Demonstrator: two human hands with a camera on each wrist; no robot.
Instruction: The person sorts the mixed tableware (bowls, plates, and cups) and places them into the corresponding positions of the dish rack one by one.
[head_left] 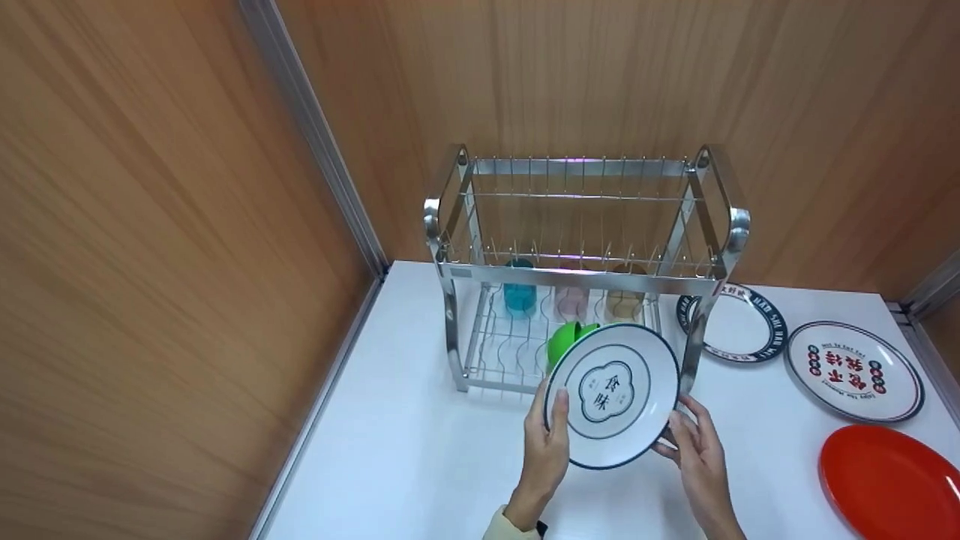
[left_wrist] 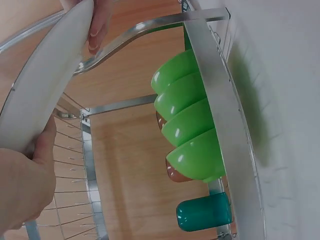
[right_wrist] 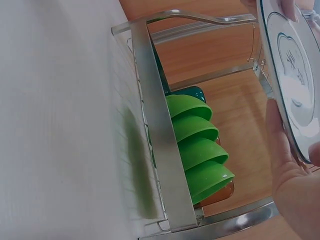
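Observation:
A round white plate (head_left: 600, 450) with dark rings and black characters is held tilted in front of the dish rack (head_left: 577, 280), its printed face toward the head camera. My left hand (head_left: 546, 454) grips its left edge, thumb across the face. At the lower right edge, my right hand (head_left: 699, 454) pinches the rim, its fingers partly behind the plate. In the head view the plate partly hides green bowls (head_left: 562, 345) on the lower tier. Both wrist views show several of these bowls (left_wrist: 197, 155) standing on edge in a row.
Teal (head_left: 520, 291), pink (head_left: 571, 301) and amber (head_left: 624, 301) cups stand at the back of the lower tier. Right of the rack lie a dark-rimmed plate (head_left: 772, 324), a plate with red characters (head_left: 855, 371) and a red plate (head_left: 889, 480). Wooden panels (head_left: 585, 75) enclose the table.

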